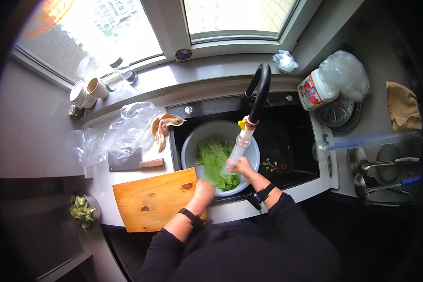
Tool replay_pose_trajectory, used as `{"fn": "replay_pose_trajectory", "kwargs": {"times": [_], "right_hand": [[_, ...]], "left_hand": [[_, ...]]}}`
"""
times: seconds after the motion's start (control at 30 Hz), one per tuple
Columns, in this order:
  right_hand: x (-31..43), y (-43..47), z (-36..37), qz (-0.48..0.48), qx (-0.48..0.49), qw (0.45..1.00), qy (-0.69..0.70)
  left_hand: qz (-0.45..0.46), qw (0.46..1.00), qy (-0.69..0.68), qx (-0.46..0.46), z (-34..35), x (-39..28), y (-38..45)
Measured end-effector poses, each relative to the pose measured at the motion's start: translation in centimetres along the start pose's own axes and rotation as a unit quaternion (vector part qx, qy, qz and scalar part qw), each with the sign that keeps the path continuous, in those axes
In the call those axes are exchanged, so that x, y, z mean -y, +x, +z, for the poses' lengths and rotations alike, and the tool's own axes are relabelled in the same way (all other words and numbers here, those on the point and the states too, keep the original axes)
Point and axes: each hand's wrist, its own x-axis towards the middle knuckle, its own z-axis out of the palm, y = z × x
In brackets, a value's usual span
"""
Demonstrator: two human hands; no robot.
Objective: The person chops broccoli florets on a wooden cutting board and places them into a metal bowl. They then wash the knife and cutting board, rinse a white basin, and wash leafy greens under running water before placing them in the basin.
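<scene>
A round plastic basin (192,144) stands in the black sink (296,151), with leafy green vegetables (216,164) inside it. Over the basin hangs a black faucet (262,88) with a clear extension nozzle (240,146) on its end. My right hand (242,167) is at the nozzle's lower end, above the greens; its grip is not clear. My left hand (204,192) is at the basin's near left rim, by the right edge of a wooden cutting board (155,197); its fingers are partly hidden. Behind the board lies a cleaver (127,161), partly under a clear plastic bag (130,130).
A cloth (164,128) lies left of the sink. Cups (97,88) and jars line the windowsill. At right stand a white jug (317,90), a metal strainer (335,111) and hanging ladles (361,185). Vegetable scraps (271,165) lie in the sink. Cauliflower-like pieces (81,211) sit at the left.
</scene>
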Motion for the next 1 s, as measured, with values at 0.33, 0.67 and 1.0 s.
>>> {"fn": "replay_pose_trajectory", "kwargs": {"times": [0.33,0.67,1.0], "right_hand": [[-1.7,-1.2,-1.3,-0.047,-0.015,0.996,-0.08],[-2.5,-11.8,-1.8,-0.292,-0.045,0.835,-0.464],[-8.4,-18.6,6.6,-0.298,0.29,0.835,-0.36]], "left_hand": [[-0.057,0.996,-0.031,-0.058,-0.5,-0.9,-0.7],[-0.008,0.964,-0.237,-0.122,-5.8,0.4,-5.2],[-0.249,0.957,-0.117,-0.094,-6.5,4.0,-13.8]]}}
